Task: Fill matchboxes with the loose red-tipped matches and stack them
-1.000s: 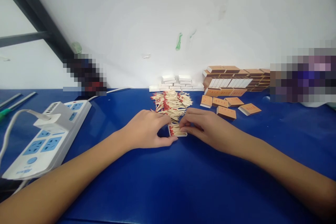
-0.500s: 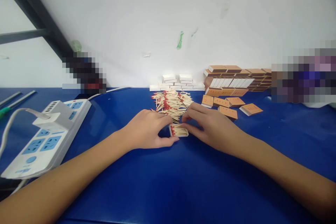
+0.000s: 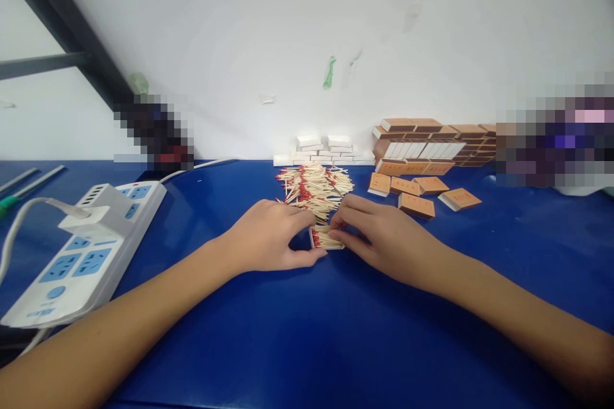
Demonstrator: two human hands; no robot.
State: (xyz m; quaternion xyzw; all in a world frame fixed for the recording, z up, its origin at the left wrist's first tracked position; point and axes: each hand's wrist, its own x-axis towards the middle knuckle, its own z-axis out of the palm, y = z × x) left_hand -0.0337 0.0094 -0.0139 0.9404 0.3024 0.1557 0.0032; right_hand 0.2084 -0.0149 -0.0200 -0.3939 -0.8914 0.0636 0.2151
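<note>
A small white matchbox tray (image 3: 318, 246) lies on the blue table, with red-tipped matches (image 3: 322, 238) inside, their heads to the left. My left hand (image 3: 268, 236) grips the tray's left end between thumb and fingers. My right hand (image 3: 371, 230) is over the tray's right end, its thumb and fingertips closed together at the matches. Whether a match is pinched there is too small to make out. Just behind the tray spreads a loose pile of matches (image 3: 314, 185), heads mostly to the left.
White trays (image 3: 309, 142) are stacked against the wall behind the pile. Several orange matchbox sleeves (image 3: 416, 206) lie to the right, before a stacked wall of matchboxes (image 3: 460, 134). A white power strip (image 3: 115, 255) with a plugged-in cable (image 3: 19, 217) is at left.
My right hand has moved slightly left and down, its fingertips closing together over the tray's matches. My left hand stays on the tray.
</note>
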